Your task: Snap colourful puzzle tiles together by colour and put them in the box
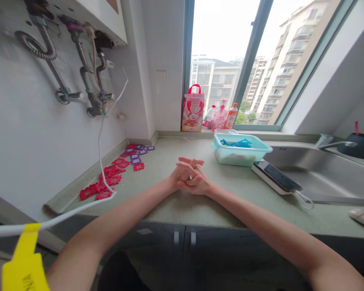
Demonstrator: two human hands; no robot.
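Resting on the surface (pixel 166 151), left hand (pixel 179 178) and right hand (pixel 199 186) clasp each other, fingers interlaced, near a teal tub (pixel 230 155).

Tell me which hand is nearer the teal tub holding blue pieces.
Right, narrowly. Both are clasped together left of the teal tub; the right hand sits on the tub's side, the left hand just behind it.

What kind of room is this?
Probably a home kitchen: a steel sink with a tap, a countertop over cabinet doors, and flexible pipes plumbed into the wall.
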